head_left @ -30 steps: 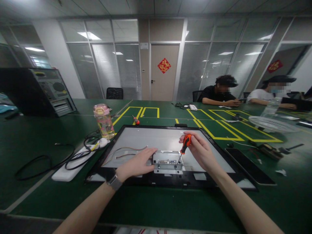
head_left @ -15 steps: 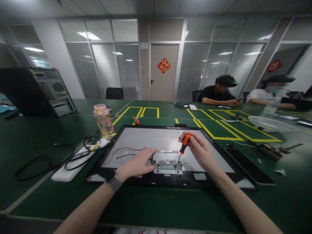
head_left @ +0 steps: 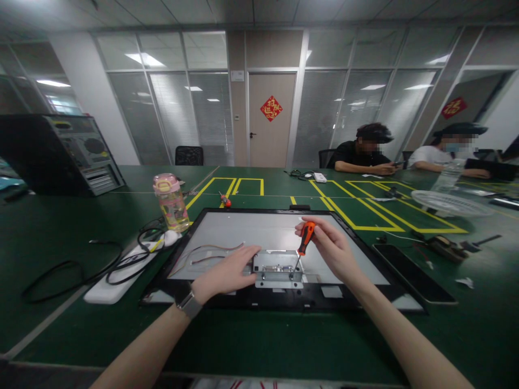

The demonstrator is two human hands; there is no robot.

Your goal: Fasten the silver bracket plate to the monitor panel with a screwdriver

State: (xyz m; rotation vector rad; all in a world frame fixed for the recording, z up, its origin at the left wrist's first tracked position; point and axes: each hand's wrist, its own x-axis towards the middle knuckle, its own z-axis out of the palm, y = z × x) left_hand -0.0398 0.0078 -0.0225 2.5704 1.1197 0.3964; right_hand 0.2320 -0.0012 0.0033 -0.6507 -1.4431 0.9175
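A monitor panel (head_left: 227,227) lies face down on the green table, its silver back framed in black. Near its front edge sits a small metal bracket box (head_left: 278,268). My left hand (head_left: 227,272) lies flat on the panel, fingers stretched out and touching the bracket's left side. My right hand (head_left: 332,249) grips an orange-handled screwdriver (head_left: 304,240), its tip standing on the bracket's right part. Thin coloured wires (head_left: 211,253) run over the panel to the left of the bracket.
A pink water bottle (head_left: 171,201) stands left of the panel. A white keyboard (head_left: 121,270) with black cables lies beside it. A computer case (head_left: 60,154) sits far left. Two people sit at the far right. A flat black panel (head_left: 409,273) lies right.
The screwdriver handle has turned slightly in my right fingers and risen a little in the picture. My left hand stays in place on the panel.
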